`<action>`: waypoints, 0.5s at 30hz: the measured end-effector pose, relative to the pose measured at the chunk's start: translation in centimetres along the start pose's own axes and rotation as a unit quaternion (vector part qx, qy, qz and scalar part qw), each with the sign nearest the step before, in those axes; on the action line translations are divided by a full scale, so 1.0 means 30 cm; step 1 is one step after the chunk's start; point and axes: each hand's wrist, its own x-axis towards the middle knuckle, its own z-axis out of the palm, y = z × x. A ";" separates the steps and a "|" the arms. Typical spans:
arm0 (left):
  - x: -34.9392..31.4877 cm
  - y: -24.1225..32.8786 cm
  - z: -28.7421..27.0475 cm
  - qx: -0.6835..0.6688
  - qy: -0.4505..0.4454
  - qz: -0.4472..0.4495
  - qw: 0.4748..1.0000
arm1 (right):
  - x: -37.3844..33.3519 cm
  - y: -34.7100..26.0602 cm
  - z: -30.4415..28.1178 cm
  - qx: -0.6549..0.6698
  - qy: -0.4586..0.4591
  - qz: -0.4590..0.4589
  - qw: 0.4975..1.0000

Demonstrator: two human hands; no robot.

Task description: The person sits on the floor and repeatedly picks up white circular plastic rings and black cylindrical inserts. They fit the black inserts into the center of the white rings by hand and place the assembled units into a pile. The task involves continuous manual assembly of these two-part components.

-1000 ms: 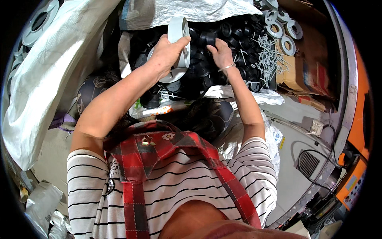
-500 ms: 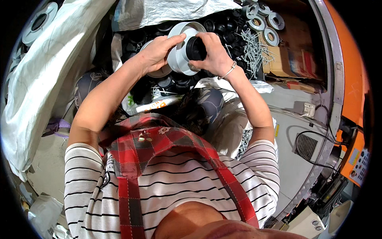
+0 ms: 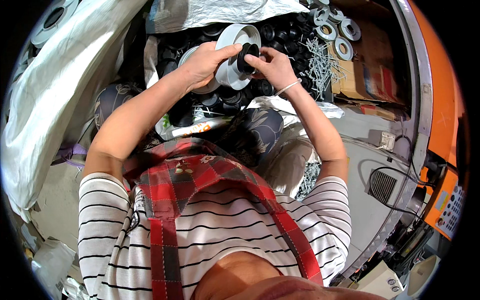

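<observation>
My left hand (image 3: 206,64) is closed on a light grey, wide-flanged plastic fitting (image 3: 231,77), thumb on its upper side. Against the fitting's right side sits a black ring-shaped part (image 3: 246,59), which my right hand (image 3: 275,69) grips between bent fingers and thumb. Whether the black part is seated inside the fitting cannot be made out. Below my left hand lies another light grey round part (image 3: 206,89), mostly covered by the hand. A heap of black round plastic parts (image 3: 232,102) spreads beneath both hands.
Light grey rings (image 3: 343,49) and a pile of pale screw-like pins (image 3: 320,62) lie at the far right by cardboard (image 3: 367,75). White woven sacking (image 3: 60,95) hangs at the left. A grey machine panel (image 3: 370,210) with a black cable (image 3: 372,175) stands at the right.
My right fingers have shifted round the black part, the thumb now across its near face. The black part is turned more edge-on, and the fitting has moved slightly right.
</observation>
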 end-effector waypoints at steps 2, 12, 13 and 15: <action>-0.004 -0.004 0.008 -0.014 0.021 0.009 1.000 | -0.039 0.015 0.018 -0.183 0.045 -0.235 0.954; -0.027 -0.002 -0.010 0.343 0.104 0.057 0.932 | 0.059 0.091 0.034 0.171 -0.067 -0.044 0.982; -0.033 -0.009 -0.007 0.364 0.098 0.080 0.923 | 0.050 0.112 0.048 0.173 -0.071 -0.114 0.976; -0.033 -0.043 -0.019 0.415 0.085 0.137 0.895 | 0.021 0.103 0.110 0.187 -0.062 -0.189 0.962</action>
